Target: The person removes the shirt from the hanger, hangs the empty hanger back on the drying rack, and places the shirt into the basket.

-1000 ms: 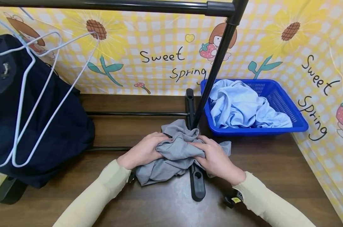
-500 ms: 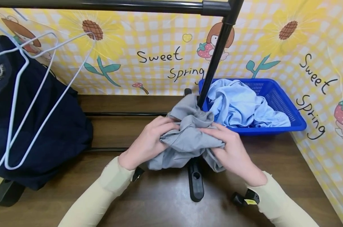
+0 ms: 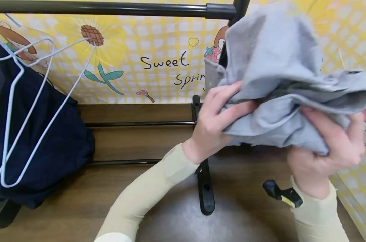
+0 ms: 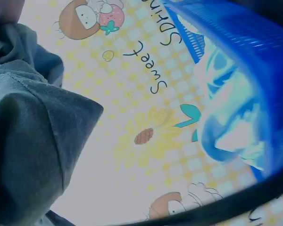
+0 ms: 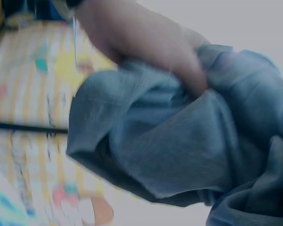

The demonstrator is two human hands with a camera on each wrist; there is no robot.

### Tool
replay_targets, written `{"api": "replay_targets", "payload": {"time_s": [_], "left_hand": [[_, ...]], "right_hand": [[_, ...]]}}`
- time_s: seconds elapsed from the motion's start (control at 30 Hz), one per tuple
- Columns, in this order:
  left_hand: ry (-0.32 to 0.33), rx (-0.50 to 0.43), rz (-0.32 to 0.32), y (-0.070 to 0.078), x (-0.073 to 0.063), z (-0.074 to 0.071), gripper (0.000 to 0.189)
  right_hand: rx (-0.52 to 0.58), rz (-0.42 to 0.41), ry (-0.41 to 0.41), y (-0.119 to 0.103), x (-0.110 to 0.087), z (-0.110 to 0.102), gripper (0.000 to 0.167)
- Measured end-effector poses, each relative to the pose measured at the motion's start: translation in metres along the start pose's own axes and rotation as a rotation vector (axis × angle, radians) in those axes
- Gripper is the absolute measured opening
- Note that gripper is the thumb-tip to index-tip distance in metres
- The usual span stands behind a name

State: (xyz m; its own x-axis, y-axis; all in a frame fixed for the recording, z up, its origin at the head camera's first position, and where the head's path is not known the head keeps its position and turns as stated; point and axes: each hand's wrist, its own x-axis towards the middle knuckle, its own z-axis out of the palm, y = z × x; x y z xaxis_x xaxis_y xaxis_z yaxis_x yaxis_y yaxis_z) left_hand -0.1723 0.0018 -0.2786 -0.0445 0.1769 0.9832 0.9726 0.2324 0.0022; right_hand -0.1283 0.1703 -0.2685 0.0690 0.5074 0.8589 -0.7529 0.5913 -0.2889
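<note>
A crumpled grey garment (image 3: 279,74) is held up in the air at the right of the head view, bunched between both hands. My left hand (image 3: 214,121) grips its left side, fingers curled into the folds. On the lower right, my right hand (image 3: 328,148) grips the cloth, its fingers partly tucked under it. In the left wrist view the grey garment (image 4: 33,136) hangs at the left side. The right wrist view shows loose folds of the garment (image 5: 170,146) below the hand. What kind of garment it is cannot be told.
A black clothes rack has a top bar (image 3: 110,9) and a foot (image 3: 206,191). White hangers (image 3: 49,90) and a dark navy garment (image 3: 43,141) hang at the left. A blue basket (image 4: 278,84) holds light blue cloth (image 4: 231,113); the grey garment hides it in the head view.
Both hands have lifted the grey garment from low beside the rack's foot, up and to the right. It now covers the basket in the head view.
</note>
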Motion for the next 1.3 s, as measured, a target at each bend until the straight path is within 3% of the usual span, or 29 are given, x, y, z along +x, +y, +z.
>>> {"api": "replay_targets", "payload": {"time_s": [0.07,0.2,0.4,0.5,0.6,0.7,0.77,0.87,0.93,1.0,1.1,1.17,1.3], "left_hand": [[-0.038,0.014,0.005,-0.008,0.005,0.015,0.017],[-0.161,0.007,-0.048,-0.034,0.006,0.049,0.023],[-0.396,0.052,-0.26,-0.068,-0.017,0.086,0.048],[-0.557,0.194,-0.422,-0.076,-0.033,0.095,0.064],[-0.781,0.402,-0.588,-0.079,-0.05,0.101,0.078],[-0.955,0.525,-0.695,-0.078,-0.065,0.104,0.091],[-0.981,0.533,-0.722,-0.077,-0.072,0.106,0.098],[-0.954,0.491,-0.715,-0.072,-0.075,0.107,0.1],[-0.938,0.453,-0.716,-0.069,-0.075,0.108,0.097],[-0.944,0.434,-0.721,-0.066,-0.074,0.108,0.094],[-1.01,0.459,-0.745,-0.065,-0.074,0.109,0.086],[-1.077,0.504,-0.75,-0.066,-0.075,0.11,0.079],[-1.236,0.557,-0.784,-0.07,-0.078,0.111,0.072]], "right_hand": [[-0.036,0.012,0.019,0.01,0.007,0.003,0.022],[-0.09,0.062,-0.091,0.041,0.016,0.0,0.023],[-0.152,0.107,-0.287,0.09,0.004,-0.009,0.021],[-0.207,0.087,-0.448,0.124,-0.009,-0.017,0.025],[-0.3,0.095,-0.671,0.159,-0.023,-0.031,0.036],[-0.387,0.189,-0.919,0.182,-0.03,-0.045,0.044],[-0.441,0.285,-1.063,0.189,-0.031,-0.052,0.049],[-0.481,0.43,-1.223,0.191,-0.025,-0.059,0.068],[-0.49,0.481,-1.273,0.187,-0.019,-0.06,0.081],[-0.479,0.509,-1.274,0.179,-0.015,-0.058,0.085],[-0.436,0.486,-1.258,0.169,-0.015,-0.051,0.071],[-0.429,0.459,-1.294,0.166,-0.021,-0.047,0.061],[-0.488,0.506,-1.507,0.172,-0.032,-0.038,0.061]]}}
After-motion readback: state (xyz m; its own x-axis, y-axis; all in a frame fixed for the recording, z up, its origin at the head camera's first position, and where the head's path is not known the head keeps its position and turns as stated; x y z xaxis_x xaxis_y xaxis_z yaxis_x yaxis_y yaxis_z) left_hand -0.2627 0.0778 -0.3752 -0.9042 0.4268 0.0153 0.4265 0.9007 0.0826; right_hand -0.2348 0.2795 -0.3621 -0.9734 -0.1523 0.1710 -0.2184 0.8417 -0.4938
